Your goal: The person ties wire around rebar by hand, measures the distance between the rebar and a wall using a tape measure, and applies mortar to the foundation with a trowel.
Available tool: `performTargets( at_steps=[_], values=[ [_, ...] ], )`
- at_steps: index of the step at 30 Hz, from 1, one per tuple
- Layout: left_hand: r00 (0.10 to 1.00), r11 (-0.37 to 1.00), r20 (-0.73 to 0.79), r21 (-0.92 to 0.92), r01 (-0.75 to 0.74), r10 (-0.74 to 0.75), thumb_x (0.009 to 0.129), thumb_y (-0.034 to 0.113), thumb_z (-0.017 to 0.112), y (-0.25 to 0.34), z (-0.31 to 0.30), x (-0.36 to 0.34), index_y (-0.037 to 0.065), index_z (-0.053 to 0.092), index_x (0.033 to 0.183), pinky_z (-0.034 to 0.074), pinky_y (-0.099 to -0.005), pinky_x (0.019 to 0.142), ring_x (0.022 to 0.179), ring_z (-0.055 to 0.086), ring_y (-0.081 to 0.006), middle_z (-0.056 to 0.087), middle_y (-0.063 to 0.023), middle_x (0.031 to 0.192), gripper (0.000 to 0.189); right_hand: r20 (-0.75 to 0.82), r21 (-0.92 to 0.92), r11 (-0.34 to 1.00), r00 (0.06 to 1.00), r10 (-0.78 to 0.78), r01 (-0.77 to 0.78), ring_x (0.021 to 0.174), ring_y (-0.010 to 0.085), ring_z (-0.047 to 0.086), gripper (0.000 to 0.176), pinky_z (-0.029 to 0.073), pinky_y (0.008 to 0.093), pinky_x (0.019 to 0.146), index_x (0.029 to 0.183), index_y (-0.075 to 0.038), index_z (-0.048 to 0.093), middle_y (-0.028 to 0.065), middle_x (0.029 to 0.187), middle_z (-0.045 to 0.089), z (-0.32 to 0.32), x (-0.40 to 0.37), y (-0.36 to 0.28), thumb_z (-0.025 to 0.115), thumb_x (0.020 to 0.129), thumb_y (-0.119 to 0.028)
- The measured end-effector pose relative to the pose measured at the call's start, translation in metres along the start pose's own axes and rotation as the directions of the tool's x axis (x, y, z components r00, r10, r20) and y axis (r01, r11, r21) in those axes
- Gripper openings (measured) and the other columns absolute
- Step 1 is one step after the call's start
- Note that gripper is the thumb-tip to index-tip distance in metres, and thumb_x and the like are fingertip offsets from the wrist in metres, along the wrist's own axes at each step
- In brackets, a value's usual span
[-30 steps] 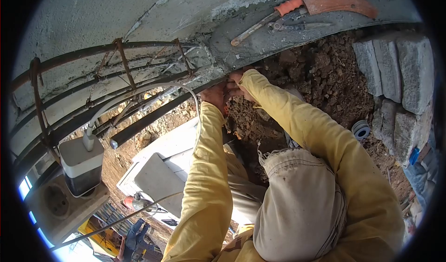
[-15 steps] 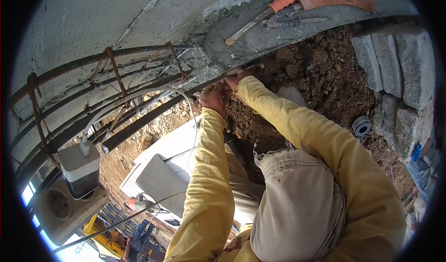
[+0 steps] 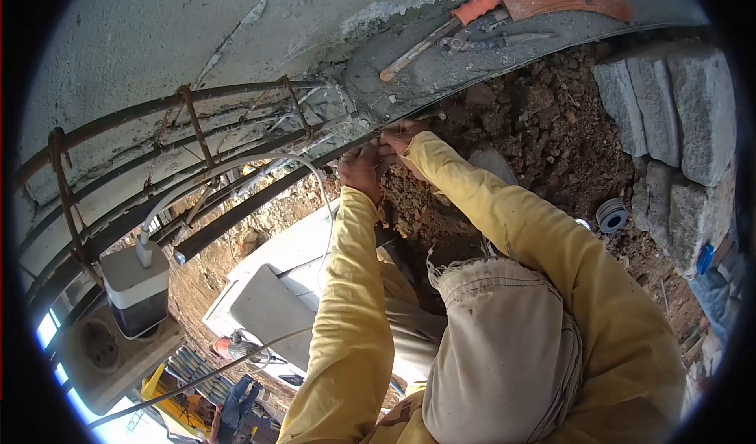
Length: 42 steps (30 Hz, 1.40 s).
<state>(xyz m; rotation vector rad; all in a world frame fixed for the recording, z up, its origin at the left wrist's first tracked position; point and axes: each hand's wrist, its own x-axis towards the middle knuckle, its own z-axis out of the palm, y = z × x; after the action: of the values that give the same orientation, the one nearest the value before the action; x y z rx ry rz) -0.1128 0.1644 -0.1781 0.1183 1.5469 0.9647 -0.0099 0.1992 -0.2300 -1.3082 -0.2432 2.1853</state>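
Observation:
My left hand [image 3: 361,170] and my right hand [image 3: 403,138] are close together at the concrete edge. They are beside the far end of a dark metal bar [image 3: 244,212], which slants down to the left. The fingers of both hands are bent and pinched together. Whatever lies between them is too small or hidden to make out. Yellow sleeves cover both arms. Just beyond the hands runs the grey concrete ledge [image 3: 441,82], with loose brown soil [image 3: 543,121] below it on the right.
A tool with an orange handle [image 3: 476,7] and metal pliers [image 3: 465,42] lie on the ledge. Rusty rebar [image 3: 118,125] runs along the left. A white charger [image 3: 135,279] sits in a socket block [image 3: 98,349], its cable looping near my left arm. Stone blocks [image 3: 661,113] and a wire spool [image 3: 612,215] are right.
Both hands stay at the same spot on the edge, with only slight finger and wrist movement. The whole view has shifted a little.

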Motion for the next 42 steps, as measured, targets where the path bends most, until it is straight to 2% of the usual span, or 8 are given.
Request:
performTargets(
  at_steps=[6, 9, 12, 18, 30, 33, 36, 42],
  values=[
    [1.0, 0.999, 0.013, -0.042, -0.001, 0.001, 0.084, 0.016, 0.058, 0.005, 0.005, -0.007, 0.006, 0.057, 0.089, 0.05, -0.0296, 0.072, 0.075, 0.057, -0.0127, 0.06, -0.0025, 0.082, 0.011, -0.086, -0.228, 0.966, 0.991, 0.102, -0.119, 0.065, 0.0215, 0.062, 0.017, 0.051, 0.0315, 0.057, 0.094, 0.001, 0.056, 0.0097, 0.079, 0.062, 0.008, 0.004, -0.021, 0.058, 0.081, -0.012],
    [0.998, 0.998, 0.026, 0.003, 0.063, -0.063, 0.085, 0.016, 0.057, 0.003, -0.007, 0.004, 0.006, 0.058, 0.088, 0.051, -0.0285, 0.072, 0.075, 0.058, -0.0132, 0.061, -0.003, 0.084, 0.011, -0.025, -0.081, 0.983, 0.986, 0.166, -0.167, 0.064, 0.0215, 0.06, 0.016, 0.05, 0.0324, 0.056, 0.094, -0.002, 0.056, 0.0092, 0.079, 0.061, 0.006, -0.007, -0.029, 0.057, 0.081, -0.011],
    [0.989, 0.991, 0.098, -0.062, 0.118, -0.111, 0.085, 0.016, 0.058, 0.002, -0.016, 0.014, 0.005, 0.059, 0.087, 0.051, -0.0283, 0.073, 0.076, 0.06, -0.0145, 0.062, -0.0044, 0.088, 0.011, -0.043, -0.188, 0.941, 0.959, 0.279, -0.282, 0.086, 0.0238, 0.061, 0.026, 0.053, 0.0342, 0.072, 0.103, -0.002, 0.05, 0.0125, 0.098, 0.058, 0.009, -0.008, -0.041, 0.056, 0.081, -0.014],
    [0.983, 0.989, 0.11, 0.002, 0.149, -0.148, 0.083, 0.013, 0.059, 0.019, -0.009, 0.004, 0.001, 0.056, 0.096, 0.052, -0.0293, 0.073, 0.083, 0.062, -0.0169, 0.063, -0.0076, 0.094, 0.018, 0.073, -0.234, 0.926, 0.944, 0.322, -0.297, 0.083, 0.0215, 0.062, 0.021, 0.053, 0.0338, 0.072, 0.102, -0.004, 0.051, 0.0099, 0.095, 0.06, -0.003, 0.006, -0.031, 0.051, 0.084, -0.013],
    [0.988, 0.993, 0.116, -0.045, 0.109, -0.103, 0.082, 0.007, 0.057, 0.022, 0.0, 0.003, -0.005, 0.054, 0.103, 0.055, -0.034, 0.07, 0.08, 0.062, -0.0237, 0.061, -0.0128, 0.095, 0.024, 0.114, -0.073, 0.981, 0.975, 0.189, -0.182, 0.072, 0.0248, 0.063, 0.02, 0.056, 0.038, 0.065, 0.102, -0.004, 0.05, 0.0121, 0.09, 0.06, -0.009, 0.011, -0.009, 0.051, 0.084, -0.013],
    [0.986, 0.993, 0.133, -0.057, 0.105, -0.097, 0.083, 0.007, 0.055, 0.027, 0.005, -0.003, -0.003, 0.055, 0.1, 0.055, -0.0353, 0.068, 0.079, 0.062, -0.0235, 0.062, -0.0128, 0.092, 0.02, -0.051, -0.057, 0.98, 0.981, 0.189, -0.192, 0.075, 0.0263, 0.062, 0.022, 0.056, 0.037, 0.065, 0.103, -0.003, 0.05, 0.0132, 0.09, 0.059, 0.005, 0.009, -0.012, 0.052, 0.083, -0.011],
    [0.991, 0.993, 0.13, -0.11, 0.048, -0.034, 0.084, 0.008, 0.054, 0.014, 0.003, -0.001, -0.001, 0.056, 0.095, 0.055, -0.0352, 0.069, 0.079, 0.062, -0.0224, 0.062, -0.0115, 0.09, 0.013, -0.078, -0.135, 0.968, 0.977, 0.201, -0.21, 0.076, 0.0254, 0.062, 0.023, 0.055, 0.0359, 0.065, 0.102, -0.002, 0.05, 0.0134, 0.089, 0.059, 0.007, 0.005, -0.013, 0.055, 0.081, -0.009],
    [0.999, 0.986, -0.019, -0.167, 0.021, -0.025, 0.085, 0.014, 0.059, -0.011, 0.002, 0.002, 0.014, 0.056, 0.076, 0.044, -0.0248, 0.061, 0.068, 0.056, -0.0099, 0.06, 0.0023, 0.077, 0.009, -0.027, -0.145, 0.989, 0.999, -0.043, 0.039, 0.064, 0.0161, 0.06, 0.018, 0.05, 0.0273, 0.056, 0.089, 0.002, 0.059, 0.0099, 0.076, 0.063, -0.002, 0.006, 0.004, 0.06, 0.08, -0.014]
  ],
)
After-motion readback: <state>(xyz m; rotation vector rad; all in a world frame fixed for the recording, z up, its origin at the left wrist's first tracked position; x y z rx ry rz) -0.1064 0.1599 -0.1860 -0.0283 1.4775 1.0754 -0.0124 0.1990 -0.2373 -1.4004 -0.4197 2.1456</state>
